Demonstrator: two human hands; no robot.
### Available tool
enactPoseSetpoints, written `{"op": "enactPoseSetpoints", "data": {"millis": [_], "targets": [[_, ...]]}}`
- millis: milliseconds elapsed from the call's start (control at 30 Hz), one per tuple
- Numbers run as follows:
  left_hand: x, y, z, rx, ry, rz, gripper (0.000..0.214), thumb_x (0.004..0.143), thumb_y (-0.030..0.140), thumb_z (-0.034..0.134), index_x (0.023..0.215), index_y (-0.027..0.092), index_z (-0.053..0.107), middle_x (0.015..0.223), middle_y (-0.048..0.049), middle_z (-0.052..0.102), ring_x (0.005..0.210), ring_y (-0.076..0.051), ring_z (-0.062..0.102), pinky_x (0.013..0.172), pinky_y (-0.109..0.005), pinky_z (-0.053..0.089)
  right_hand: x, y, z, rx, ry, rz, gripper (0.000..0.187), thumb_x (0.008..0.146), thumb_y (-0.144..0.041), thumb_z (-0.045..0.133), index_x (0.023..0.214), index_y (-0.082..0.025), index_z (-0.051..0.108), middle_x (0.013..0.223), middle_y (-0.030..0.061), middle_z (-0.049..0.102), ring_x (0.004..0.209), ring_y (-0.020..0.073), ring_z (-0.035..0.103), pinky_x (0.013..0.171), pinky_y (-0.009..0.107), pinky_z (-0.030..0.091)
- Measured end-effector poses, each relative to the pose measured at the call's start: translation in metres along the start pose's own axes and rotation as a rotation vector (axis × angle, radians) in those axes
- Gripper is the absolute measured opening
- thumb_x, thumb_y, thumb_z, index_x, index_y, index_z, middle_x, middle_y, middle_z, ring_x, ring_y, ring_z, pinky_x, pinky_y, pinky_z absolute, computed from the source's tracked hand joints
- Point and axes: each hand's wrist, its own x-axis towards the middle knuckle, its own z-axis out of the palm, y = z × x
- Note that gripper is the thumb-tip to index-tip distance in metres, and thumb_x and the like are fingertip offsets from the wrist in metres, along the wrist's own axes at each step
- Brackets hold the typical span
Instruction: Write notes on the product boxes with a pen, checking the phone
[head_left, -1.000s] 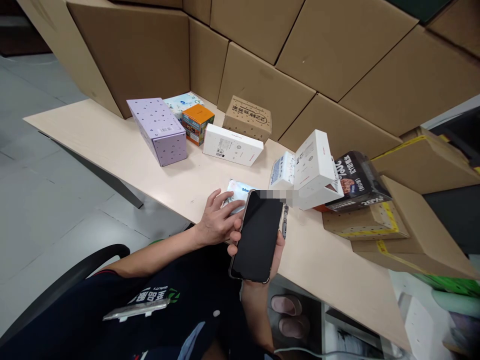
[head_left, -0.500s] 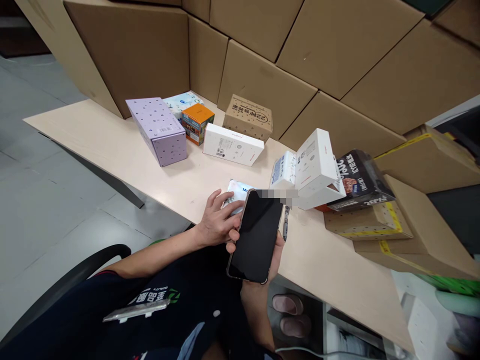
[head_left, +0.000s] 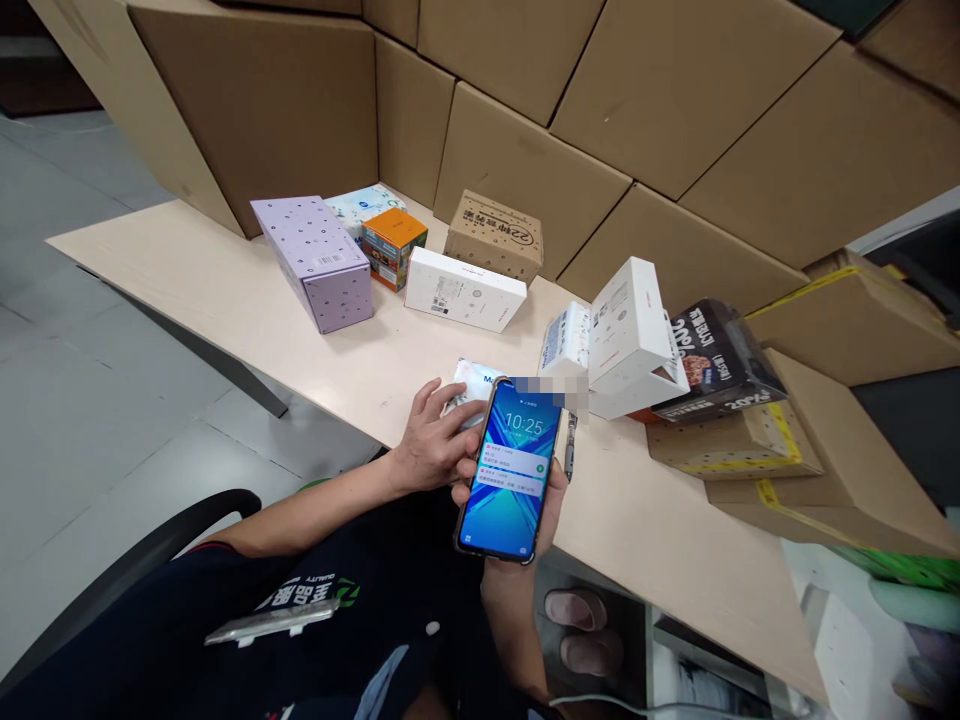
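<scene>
My right hand (head_left: 553, 505) holds a smartphone (head_left: 504, 500) upright, its fingertips wrapped round the left edge. The lit screen shows 10:25 and notification cards over a blue background. My left hand (head_left: 431, 445) is beside the phone's left edge, fingers spread and holding nothing. Whether it touches the phone, I cannot tell. Behind the phone a small white packet (head_left: 471, 376) with blue lettering lies on the table, partly covered by the left fingers and the phone. A grey pen (head_left: 571, 448) lies just right of the phone.
On the table (head_left: 645, 530) stand a lilac box (head_left: 315, 240), an orange box (head_left: 394, 243), a brown carton (head_left: 495, 235) and a white box (head_left: 465, 290). To the right are another white box (head_left: 626, 320) and a black package (head_left: 724, 360). Large cardboard boxes (head_left: 525, 160) wall the back.
The phone's screen has gone from black to lit, now showing a lock screen with the time and notifications. Both hands have stayed almost in place.
</scene>
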Motion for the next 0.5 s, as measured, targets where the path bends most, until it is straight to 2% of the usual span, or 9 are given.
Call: {"op": "enactPoseSetpoints", "data": {"millis": [167,333,400,500], "targets": [[0.001,0.0,0.0,0.01,-0.007,-0.005,0.035,0.105,0.038,0.037,0.112,0.024,0.068,0.113,-0.0101,0.075,0.128,-0.032,0.055,0.109,-0.056,0.042,-0.001,-0.001,0.001,-0.018,0.005,0.008,0.069,0.084,-0.078,0.044,0.113,-0.023,0.074,0.094,0.0073,0.08,0.074,0.0248,0.076,0.064,0.035,0.059],[0.003,0.001,-0.002,0.025,-0.014,-0.004,0.029,0.101,0.034,0.047,0.115,0.023,0.069,0.111,-0.0092,0.076,0.123,-0.033,0.057,0.108,-0.056,0.041,-0.006,-0.007,0.013,-0.027,0.077,-0.044,0.063,0.081,-0.073,0.052,0.111,-0.022,0.074,0.097,0.0063,0.08,0.075,0.0222,0.075,0.064,0.033,0.06],[0.004,0.001,-0.003,0.041,-0.034,-0.011,0.024,0.097,0.031,0.056,0.115,0.024,0.07,0.111,-0.0071,0.077,0.121,-0.032,0.058,0.11,-0.055,0.041,-0.014,-0.012,0.017,-0.041,0.166,-0.1,0.059,0.081,-0.069,0.053,0.112,-0.024,0.073,0.099,0.006,0.08,0.076,0.022,0.074,0.068,0.036,0.061],[0.007,0.002,-0.005,0.061,-0.066,-0.023,0.025,0.089,0.026,0.07,0.114,0.026,0.071,0.114,-0.0038,0.077,0.12,-0.031,0.059,0.111,-0.054,0.041,-0.04,-0.023,0.011,-0.174,0.414,-0.284,0.057,0.082,-0.065,0.052,0.119,-0.026,0.071,0.1,0.0067,0.08,0.078,0.0253,0.076,0.073,0.044,0.063]]}}
